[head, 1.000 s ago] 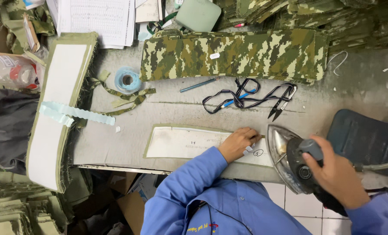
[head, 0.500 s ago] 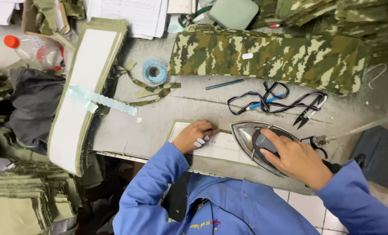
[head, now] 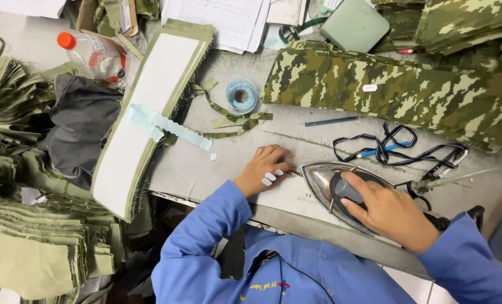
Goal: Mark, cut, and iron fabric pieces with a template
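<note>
The right hand [head: 389, 211] grips an iron [head: 332, 188] on the table [head: 206, 169]. The left hand [head: 265, 169] presses flat just beside its tip.

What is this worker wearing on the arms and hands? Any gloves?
No gloves: both the left hand and the right hand are bare. Long bright blue sleeves of a collared work shirt reach the wrists. Small white rectangular stickers sit on the back of the left hand.

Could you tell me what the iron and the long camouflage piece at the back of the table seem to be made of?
The iron under the right hand looks like polished metal, since its body is shiny and reflective, with a dark, probably plastic handle. The camouflage piece looks like matte woven fabric: printed pattern, soft folds.
</note>
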